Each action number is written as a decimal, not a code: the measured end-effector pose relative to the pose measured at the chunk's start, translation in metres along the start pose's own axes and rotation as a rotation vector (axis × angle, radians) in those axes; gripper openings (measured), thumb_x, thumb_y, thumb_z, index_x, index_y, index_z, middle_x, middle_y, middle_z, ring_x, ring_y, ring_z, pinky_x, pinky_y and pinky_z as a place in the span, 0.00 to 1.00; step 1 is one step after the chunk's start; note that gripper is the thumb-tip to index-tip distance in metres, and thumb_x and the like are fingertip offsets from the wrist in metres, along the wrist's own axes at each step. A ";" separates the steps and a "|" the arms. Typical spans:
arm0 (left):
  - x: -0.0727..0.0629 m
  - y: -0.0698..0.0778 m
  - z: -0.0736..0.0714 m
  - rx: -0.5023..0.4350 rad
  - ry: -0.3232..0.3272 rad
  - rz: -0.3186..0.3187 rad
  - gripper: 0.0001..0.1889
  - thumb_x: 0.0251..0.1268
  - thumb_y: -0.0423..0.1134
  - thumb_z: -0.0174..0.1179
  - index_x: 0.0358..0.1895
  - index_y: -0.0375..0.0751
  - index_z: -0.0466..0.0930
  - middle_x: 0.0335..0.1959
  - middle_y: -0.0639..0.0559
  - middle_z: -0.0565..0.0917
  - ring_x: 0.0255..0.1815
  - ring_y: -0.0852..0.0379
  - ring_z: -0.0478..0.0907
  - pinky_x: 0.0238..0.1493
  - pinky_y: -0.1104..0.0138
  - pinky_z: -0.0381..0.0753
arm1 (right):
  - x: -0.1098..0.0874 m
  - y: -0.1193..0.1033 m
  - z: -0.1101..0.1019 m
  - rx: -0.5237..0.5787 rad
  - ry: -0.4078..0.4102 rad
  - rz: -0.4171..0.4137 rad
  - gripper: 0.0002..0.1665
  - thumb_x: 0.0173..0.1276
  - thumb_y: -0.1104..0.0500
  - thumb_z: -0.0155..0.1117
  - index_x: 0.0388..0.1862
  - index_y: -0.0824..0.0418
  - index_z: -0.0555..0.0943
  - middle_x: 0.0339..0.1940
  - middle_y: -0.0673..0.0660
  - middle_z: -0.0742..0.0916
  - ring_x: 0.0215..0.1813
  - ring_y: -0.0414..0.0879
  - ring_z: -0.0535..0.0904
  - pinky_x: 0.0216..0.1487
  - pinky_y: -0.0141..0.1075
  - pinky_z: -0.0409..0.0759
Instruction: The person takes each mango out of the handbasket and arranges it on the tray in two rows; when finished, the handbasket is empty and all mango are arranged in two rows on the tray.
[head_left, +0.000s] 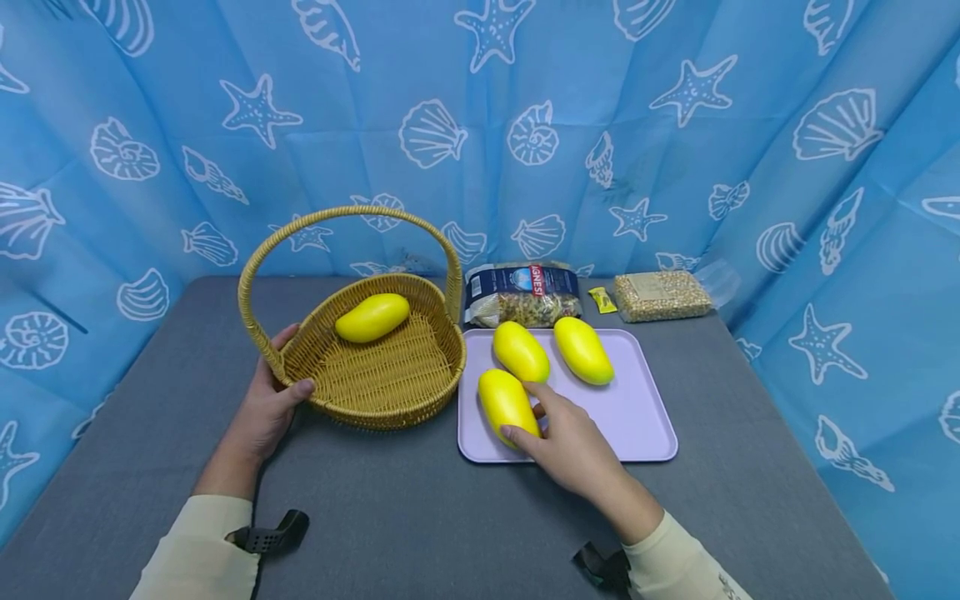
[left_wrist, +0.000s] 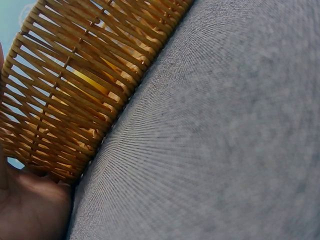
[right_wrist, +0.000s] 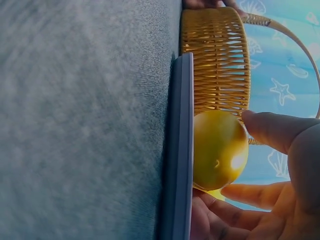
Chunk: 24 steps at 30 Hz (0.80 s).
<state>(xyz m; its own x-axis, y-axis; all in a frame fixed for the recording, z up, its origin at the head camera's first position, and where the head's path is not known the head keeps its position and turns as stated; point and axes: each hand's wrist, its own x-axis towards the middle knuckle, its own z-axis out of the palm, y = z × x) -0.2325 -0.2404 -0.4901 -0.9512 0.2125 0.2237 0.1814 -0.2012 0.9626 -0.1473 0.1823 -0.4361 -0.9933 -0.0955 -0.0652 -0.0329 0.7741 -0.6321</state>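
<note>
My left hand [head_left: 262,404] grips the left rim of a woven wicker basket [head_left: 382,375], its thumb over the edge and the other fingers mostly hidden behind the wall. One yellow mango [head_left: 372,317] lies inside the basket, towards the back. With thumb and fingers, my right hand [head_left: 576,446] holds another mango [head_left: 504,402] at the front left of a lilac tray [head_left: 645,425]. In the right wrist view this mango [right_wrist: 217,150] appears end-on between thumb and fingers, low over the tray. Two more mangoes, one left [head_left: 521,352] and one right [head_left: 583,351], lie farther back on the tray.
Behind the tray lie a bag of pasta [head_left: 522,296], a small yellow packet [head_left: 602,300] and a clear pack of grains [head_left: 662,296]. The basket's tall arched handle [head_left: 352,212] stands upright. A blue curtain [head_left: 480,125] hangs behind the grey table [head_left: 375,517].
</note>
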 end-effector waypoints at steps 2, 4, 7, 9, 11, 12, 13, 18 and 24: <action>0.000 0.000 0.000 -0.003 -0.001 0.001 0.41 0.83 0.22 0.55 0.90 0.51 0.48 0.80 0.35 0.58 0.73 0.47 0.70 0.61 0.67 0.80 | -0.001 0.000 -0.001 -0.006 0.000 0.011 0.43 0.74 0.43 0.78 0.79 0.61 0.75 0.58 0.59 0.87 0.52 0.51 0.84 0.52 0.52 0.83; 0.000 0.000 0.000 -0.006 -0.003 0.004 0.41 0.83 0.23 0.56 0.90 0.50 0.48 0.80 0.34 0.58 0.73 0.47 0.70 0.61 0.67 0.80 | -0.001 -0.001 -0.003 -0.010 0.003 0.021 0.44 0.74 0.41 0.77 0.79 0.61 0.75 0.58 0.58 0.87 0.49 0.50 0.84 0.50 0.51 0.83; 0.000 -0.001 0.000 -0.006 -0.006 0.011 0.42 0.83 0.25 0.58 0.90 0.50 0.48 0.80 0.33 0.59 0.72 0.47 0.71 0.61 0.67 0.80 | -0.002 -0.001 -0.007 -0.003 0.018 0.025 0.45 0.74 0.39 0.76 0.80 0.60 0.74 0.59 0.58 0.86 0.48 0.50 0.83 0.49 0.50 0.83; 0.000 -0.002 0.000 -0.003 -0.007 0.015 0.42 0.83 0.26 0.59 0.90 0.49 0.48 0.80 0.33 0.59 0.72 0.47 0.71 0.60 0.67 0.80 | -0.003 -0.001 -0.010 0.015 0.029 0.018 0.45 0.75 0.38 0.75 0.80 0.60 0.74 0.60 0.58 0.85 0.51 0.51 0.83 0.50 0.50 0.84; 0.000 -0.002 0.000 -0.003 -0.007 0.019 0.42 0.83 0.25 0.59 0.90 0.48 0.48 0.80 0.33 0.59 0.72 0.47 0.71 0.61 0.67 0.80 | -0.004 0.000 -0.013 0.041 0.043 -0.005 0.45 0.76 0.38 0.74 0.81 0.59 0.73 0.62 0.58 0.84 0.56 0.53 0.83 0.53 0.52 0.84; 0.000 -0.002 0.000 -0.003 -0.006 0.020 0.42 0.83 0.26 0.59 0.90 0.48 0.48 0.80 0.33 0.59 0.72 0.47 0.71 0.61 0.67 0.79 | -0.005 0.001 -0.014 0.057 0.049 -0.022 0.44 0.77 0.39 0.73 0.82 0.59 0.72 0.63 0.59 0.84 0.58 0.55 0.82 0.55 0.53 0.84; 0.000 -0.003 0.000 -0.002 -0.004 0.020 0.42 0.83 0.26 0.59 0.90 0.48 0.48 0.80 0.33 0.59 0.72 0.47 0.70 0.61 0.67 0.79 | -0.005 0.002 -0.016 0.073 0.056 -0.040 0.44 0.77 0.39 0.72 0.82 0.59 0.72 0.64 0.59 0.84 0.60 0.56 0.82 0.56 0.54 0.84; 0.000 -0.003 0.001 -0.001 0.000 0.018 0.42 0.82 0.25 0.59 0.89 0.51 0.50 0.80 0.34 0.59 0.73 0.47 0.70 0.62 0.68 0.79 | -0.006 0.005 -0.022 0.163 0.106 -0.167 0.40 0.81 0.41 0.69 0.81 0.60 0.73 0.68 0.61 0.83 0.64 0.59 0.80 0.61 0.60 0.81; 0.000 -0.002 0.000 0.002 0.001 0.018 0.42 0.82 0.24 0.58 0.90 0.50 0.49 0.80 0.34 0.58 0.73 0.47 0.70 0.62 0.67 0.79 | -0.006 0.005 -0.027 0.374 0.084 -0.324 0.30 0.86 0.49 0.63 0.79 0.61 0.74 0.69 0.62 0.83 0.65 0.59 0.81 0.59 0.55 0.82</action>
<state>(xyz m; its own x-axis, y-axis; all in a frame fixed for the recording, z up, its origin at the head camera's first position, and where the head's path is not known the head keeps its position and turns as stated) -0.2328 -0.2398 -0.4923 -0.9480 0.2083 0.2406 0.1986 -0.2034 0.9587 -0.1441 0.2038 -0.4180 -0.9447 -0.2311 0.2324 -0.3140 0.4341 -0.8444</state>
